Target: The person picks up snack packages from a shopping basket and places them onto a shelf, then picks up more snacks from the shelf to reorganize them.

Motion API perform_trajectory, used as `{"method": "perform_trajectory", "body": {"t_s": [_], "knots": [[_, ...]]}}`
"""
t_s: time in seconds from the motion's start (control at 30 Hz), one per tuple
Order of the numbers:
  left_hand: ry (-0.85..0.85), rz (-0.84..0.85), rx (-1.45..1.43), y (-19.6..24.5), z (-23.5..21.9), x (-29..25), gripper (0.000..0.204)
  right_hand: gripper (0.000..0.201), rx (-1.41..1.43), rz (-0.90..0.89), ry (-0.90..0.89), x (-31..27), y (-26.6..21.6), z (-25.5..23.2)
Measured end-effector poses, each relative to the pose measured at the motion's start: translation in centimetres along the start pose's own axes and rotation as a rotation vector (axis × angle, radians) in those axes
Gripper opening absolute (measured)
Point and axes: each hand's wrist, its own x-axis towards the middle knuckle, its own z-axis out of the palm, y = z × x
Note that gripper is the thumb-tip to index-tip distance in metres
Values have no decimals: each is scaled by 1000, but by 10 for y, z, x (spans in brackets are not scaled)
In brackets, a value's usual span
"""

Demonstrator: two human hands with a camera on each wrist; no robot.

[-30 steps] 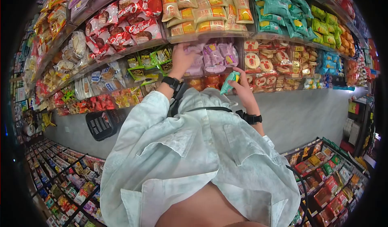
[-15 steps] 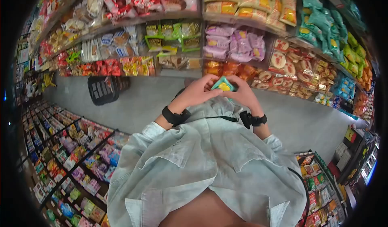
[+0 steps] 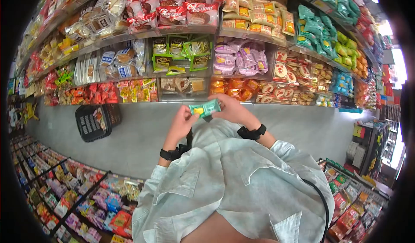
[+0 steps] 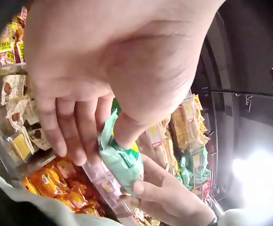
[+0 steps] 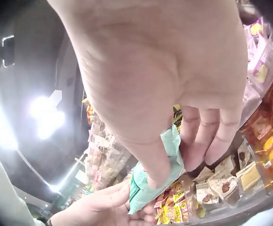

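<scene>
A small teal snack packet [image 3: 205, 108] with a yellow patch is stretched between both hands in the head view. My left hand [image 3: 181, 124] pinches one end between thumb and fingers. At the opposite end, my right hand [image 3: 235, 111] grips it the same way. In the left wrist view the packet [image 4: 120, 162] looks plump, with the left thumb pressed on its face. The right wrist view shows the right thumb on the wrapper [image 5: 148, 188], whose far end the left hand [image 5: 101, 207] holds.
Just beyond the hands, shelf bins hold purple packets [image 3: 246, 59], green packets [image 3: 177, 55] and orange packets [image 3: 235, 88]. Teal packets [image 3: 317, 27] fill a bin at upper right. A black basket [image 3: 93, 122] stands on the grey floor [image 3: 138, 135]. Low display racks [image 3: 82, 199] lie behind at left.
The left hand has come back from the purple packets' bin to take hold of the teal packet with the right hand. The packet has turned flat and sideways between them.
</scene>
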Motion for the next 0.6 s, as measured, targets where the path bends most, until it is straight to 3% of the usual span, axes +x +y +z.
{"method": "perform_trajectory", "body": {"t_s": [0.13, 0.3, 0.5, 0.6], "knots": [[-183, -37, 17, -44, -20, -16, 30, 69, -49, 115, 128, -26, -12, 38], [-338, -3, 62, -69, -3, -23, 33, 68, -122, 304, 182, -66, -17, 50], [-336, 56, 266, -27, 25, -17, 40, 66, -77, 316, 354, -97, -11, 43], [-320, 84, 225, -29, 33, -2, 40, 62, -44, 311, 432, -101, -8, 37]]}}
